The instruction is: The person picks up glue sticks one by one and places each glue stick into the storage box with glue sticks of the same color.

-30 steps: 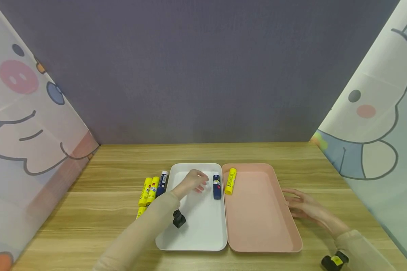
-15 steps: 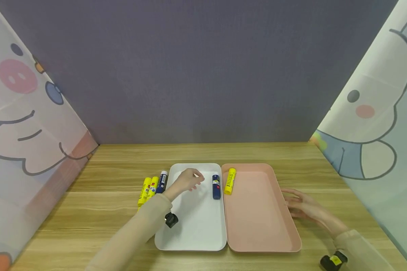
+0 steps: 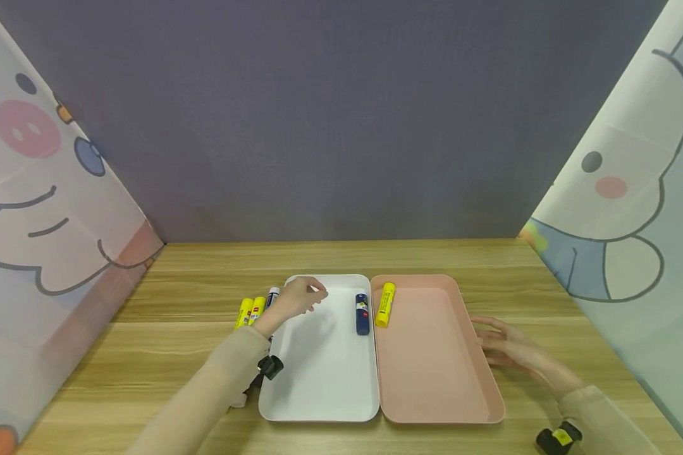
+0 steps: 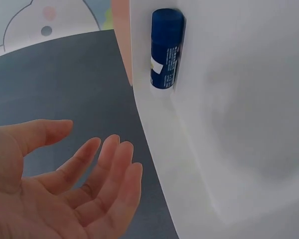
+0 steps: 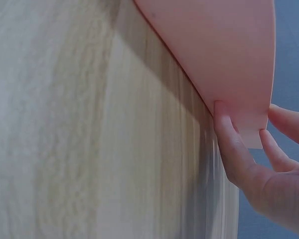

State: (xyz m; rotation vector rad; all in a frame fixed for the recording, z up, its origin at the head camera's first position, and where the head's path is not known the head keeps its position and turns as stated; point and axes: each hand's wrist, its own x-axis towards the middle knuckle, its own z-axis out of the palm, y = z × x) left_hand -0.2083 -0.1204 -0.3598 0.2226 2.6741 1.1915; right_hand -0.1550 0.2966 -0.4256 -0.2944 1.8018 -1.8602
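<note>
My left hand (image 3: 297,296) hovers over the back left of the white tray (image 3: 332,392), holding nothing; its fingers are loosely bent and apart in the left wrist view. A blue glue stick (image 4: 165,47) lies in that tray along its right wall. In the pink tray (image 3: 438,366), a yellow glue stick (image 3: 385,304) lies near the back left corner. My right hand (image 3: 506,346) rests against the pink tray's outer right side, fingertips touching its wall and rim in the right wrist view.
Left of the white tray lie yellow glue sticks (image 3: 257,308) and a white-capped blue one (image 3: 272,297), partly hidden by my left arm. The trays stand side by side on a wooden table (image 3: 119,379). A dark panel (image 3: 341,126) rises behind.
My left hand has moved left across the white tray, away from the blue glue stick, and its arm now covers more of the sticks at left. The right hand stays put.
</note>
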